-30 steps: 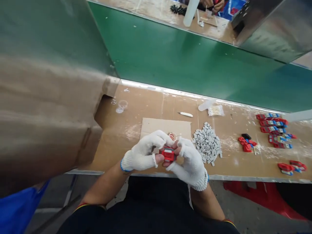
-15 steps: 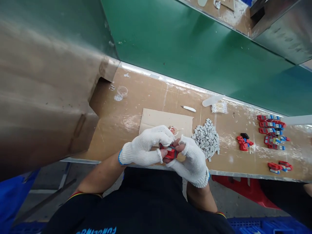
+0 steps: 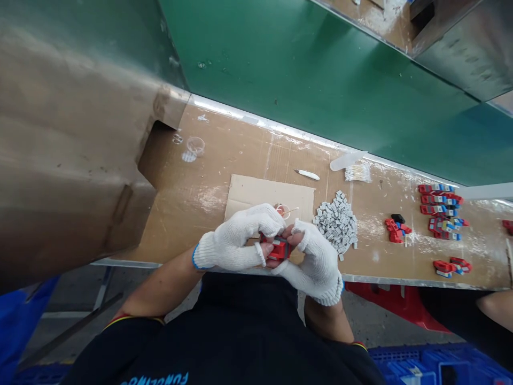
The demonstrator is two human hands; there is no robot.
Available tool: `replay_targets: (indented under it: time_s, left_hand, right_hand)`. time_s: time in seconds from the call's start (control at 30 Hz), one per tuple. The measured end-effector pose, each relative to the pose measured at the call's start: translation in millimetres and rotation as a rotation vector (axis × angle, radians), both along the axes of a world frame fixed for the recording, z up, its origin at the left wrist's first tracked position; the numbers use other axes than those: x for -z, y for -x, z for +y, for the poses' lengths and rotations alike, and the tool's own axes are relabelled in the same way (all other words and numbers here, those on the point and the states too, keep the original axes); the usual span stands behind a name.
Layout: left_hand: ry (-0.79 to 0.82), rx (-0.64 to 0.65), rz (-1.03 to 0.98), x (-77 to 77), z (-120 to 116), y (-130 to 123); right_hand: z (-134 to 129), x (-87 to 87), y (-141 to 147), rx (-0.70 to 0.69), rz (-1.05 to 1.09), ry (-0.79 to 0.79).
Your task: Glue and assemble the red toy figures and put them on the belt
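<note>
Between my gloved hands, over the bench's front edge, is a small red plastic toy part with grey on it. My left hand, in a white knit glove with bare fingertips, is closed on its left side. My right hand, gloved the same way, pinches the right side, with fingertips at the top. The fingers hide much of the part. Just beyond them, a small round dish with a thin stick across it sits on a piece of cardboard. To the right lies a heap of small grey pieces.
A white-handled knife and a pack of cotton swabs lie farther back. Red and blue toy parts stand in rows at right. A metal housing bounds the left; a green panel rises behind. Another person's arm shows at right.
The view has shifted slightly, so the bench items sit a little farther left. Both hands keep the red part in almost the same pose. More of the other person's arm shows at right.
</note>
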State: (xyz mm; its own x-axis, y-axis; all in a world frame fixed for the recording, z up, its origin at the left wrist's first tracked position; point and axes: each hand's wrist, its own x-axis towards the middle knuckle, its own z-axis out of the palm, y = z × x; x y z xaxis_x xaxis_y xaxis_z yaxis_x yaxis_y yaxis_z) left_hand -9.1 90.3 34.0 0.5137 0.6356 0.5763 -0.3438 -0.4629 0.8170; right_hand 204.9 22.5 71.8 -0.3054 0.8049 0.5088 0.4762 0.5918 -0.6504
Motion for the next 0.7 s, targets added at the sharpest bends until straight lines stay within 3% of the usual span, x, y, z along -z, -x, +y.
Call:
replay_targets:
  time_s: [0.4,0.7]
  left_hand:
    - [-0.074,-0.025,0.077,-4.3,-1.5,2.6]
    - [-0.015,0.062,0.108,-7.4,2.4,5.0]
  right_hand:
    - [-3.3,3.1,0.6,-0.01,-0.006,0.048]
    - [-4.0,-0.7,0.9,-0.047,-0.013,0.087]
